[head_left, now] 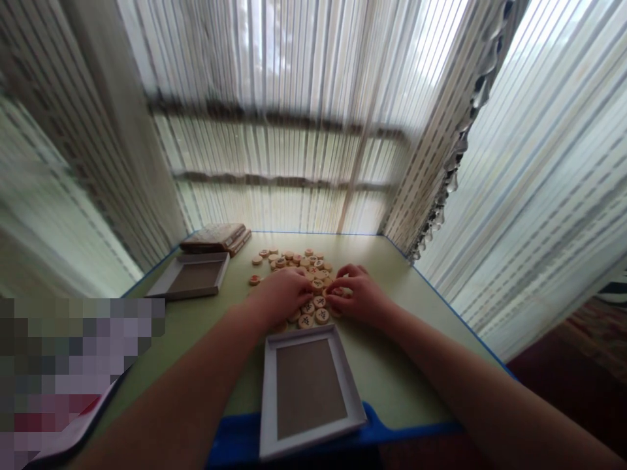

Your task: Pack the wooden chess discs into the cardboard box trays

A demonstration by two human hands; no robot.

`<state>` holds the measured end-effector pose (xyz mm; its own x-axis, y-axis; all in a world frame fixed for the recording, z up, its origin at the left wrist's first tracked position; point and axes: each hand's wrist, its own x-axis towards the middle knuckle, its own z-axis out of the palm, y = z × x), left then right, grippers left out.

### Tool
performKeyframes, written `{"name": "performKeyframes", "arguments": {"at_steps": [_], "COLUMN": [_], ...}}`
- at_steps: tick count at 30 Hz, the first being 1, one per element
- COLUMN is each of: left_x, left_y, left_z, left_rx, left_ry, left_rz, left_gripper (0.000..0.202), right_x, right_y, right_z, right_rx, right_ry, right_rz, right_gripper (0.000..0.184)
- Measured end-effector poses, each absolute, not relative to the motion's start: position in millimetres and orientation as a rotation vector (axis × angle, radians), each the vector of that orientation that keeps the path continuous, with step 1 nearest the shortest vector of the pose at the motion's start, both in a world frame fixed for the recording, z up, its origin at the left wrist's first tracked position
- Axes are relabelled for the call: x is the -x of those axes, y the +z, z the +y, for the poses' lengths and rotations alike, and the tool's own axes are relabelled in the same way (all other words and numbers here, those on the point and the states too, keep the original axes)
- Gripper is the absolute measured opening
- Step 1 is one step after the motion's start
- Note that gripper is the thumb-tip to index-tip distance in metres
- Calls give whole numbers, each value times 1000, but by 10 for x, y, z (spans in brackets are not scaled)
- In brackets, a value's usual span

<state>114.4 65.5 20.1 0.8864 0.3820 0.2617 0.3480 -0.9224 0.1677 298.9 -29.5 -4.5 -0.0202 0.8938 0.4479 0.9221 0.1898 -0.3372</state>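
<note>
Round wooden Chinese chess pieces (319, 301) with red and dark characters lie in a loose heap mid-table. My left hand (289, 290) rests over the left side of the heap, fingers stretched toward its middle and covering some pieces. I see no piece held in it, though its underside is hidden. At the heap's right edge is my right hand (357, 290), its bent fingers and thumb apart around a few pieces. Just in front of the heap, nearest me, lies a shallow white box tray (355, 391) with a brown-grey bottom.
A second shallow white box part (223, 274) lies at the table's left, in front of brown packets or books (213, 236). The pale green table (406, 365) has a blue edge. Striped sheer curtains (294, 150) hang behind it. A blurred-out patch covers the lower left.
</note>
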Motion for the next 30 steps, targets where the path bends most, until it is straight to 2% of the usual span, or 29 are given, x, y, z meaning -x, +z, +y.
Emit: {"name": "performKeyframes", "arguments": {"at_steps": [15, 20, 25, 30], "left_x": [-1138, -1141, -1163, -1168], "left_y": [259, 246, 229, 226], "left_z": [618, 611, 608, 592], "left_rx": [-2899, -2913, -2948, -2957], "left_ry": [501, 502, 455, 470], "left_rz": [667, 664, 611, 635], "left_gripper": [24, 27, 31, 34], "right_x": [-2962, -2984, -2977, -2897], "right_y": [1, -4, -53, -28], "right_z": [-281, -274, -235, -246], "right_rx": [1698, 1690, 1690, 1636], "right_ry": [-44, -10, -92, -134], "right_rz": [-1855, -1896, -1790, -1892], "right_gripper": [12, 24, 17, 21]}}
